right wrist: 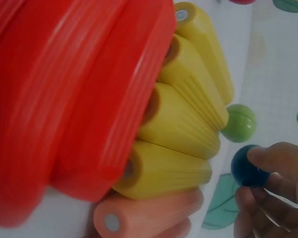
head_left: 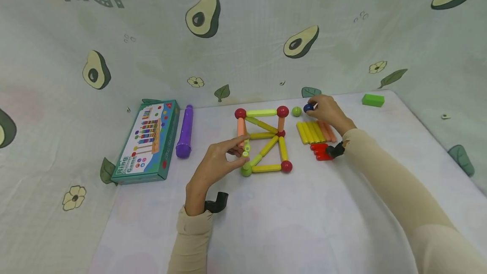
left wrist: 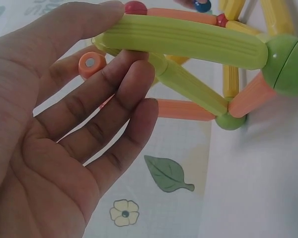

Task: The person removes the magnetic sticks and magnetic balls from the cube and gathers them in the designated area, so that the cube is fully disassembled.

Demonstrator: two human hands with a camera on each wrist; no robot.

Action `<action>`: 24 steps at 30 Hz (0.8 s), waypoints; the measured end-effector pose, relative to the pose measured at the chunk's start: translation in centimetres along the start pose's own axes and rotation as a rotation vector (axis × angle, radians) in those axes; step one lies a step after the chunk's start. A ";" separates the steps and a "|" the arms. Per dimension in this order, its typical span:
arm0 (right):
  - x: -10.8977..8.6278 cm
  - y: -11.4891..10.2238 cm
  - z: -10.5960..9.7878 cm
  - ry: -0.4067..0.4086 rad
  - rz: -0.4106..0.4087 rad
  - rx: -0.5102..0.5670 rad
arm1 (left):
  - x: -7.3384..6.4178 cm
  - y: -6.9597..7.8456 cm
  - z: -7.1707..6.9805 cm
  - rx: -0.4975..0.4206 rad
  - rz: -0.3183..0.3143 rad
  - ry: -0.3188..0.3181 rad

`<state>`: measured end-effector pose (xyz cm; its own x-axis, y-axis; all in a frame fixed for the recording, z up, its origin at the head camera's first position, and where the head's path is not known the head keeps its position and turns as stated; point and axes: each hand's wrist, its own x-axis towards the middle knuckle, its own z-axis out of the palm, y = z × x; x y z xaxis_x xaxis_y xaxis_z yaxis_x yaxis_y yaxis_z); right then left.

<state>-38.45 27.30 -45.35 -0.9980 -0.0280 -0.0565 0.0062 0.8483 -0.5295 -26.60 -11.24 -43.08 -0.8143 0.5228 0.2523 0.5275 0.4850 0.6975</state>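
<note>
My left hand pinches the upper end of a lime-green magnetic rod between thumb and index finger. The rod's lower end meets a green ball at the near left corner of a frame of rods and balls. Yellow rods, orange rods and red balls make up the rest of that frame. Over at the back right, my right hand holds a dark blue ball between thumb and fingers. A loose green ball lies just left of it.
Below the right hand, several yellow rods lie in a row beside orange ones, with red rods nearer. A green block sits far right. Leftward are a purple microphone-shaped toy and a boxed ring game.
</note>
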 end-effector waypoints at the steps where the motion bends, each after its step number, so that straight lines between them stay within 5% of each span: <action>1: 0.1 -0.1 0.1 -0.004 0.003 -0.004 | -0.1 0.0 0.0 0.001 0.000 0.004; 13: 0.7 0.7 -0.2 -0.108 0.054 -0.032 | -0.3 0.6 -0.4 0.001 0.022 0.009; 18: -2.1 0.3 -1.9 -0.073 0.016 -0.062 | -0.2 0.5 0.0 -0.026 0.011 -0.027; 24: -6.5 -1.1 -2.6 0.089 -0.119 -0.030 | -0.2 0.1 -0.1 -0.032 0.011 -0.021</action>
<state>-32.09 27.88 -42.21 -0.9932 -0.0839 0.0812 -0.1135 0.8572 -0.5023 -26.34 -11.34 -43.01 -0.8027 0.5430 0.2465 0.5284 0.4562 0.7160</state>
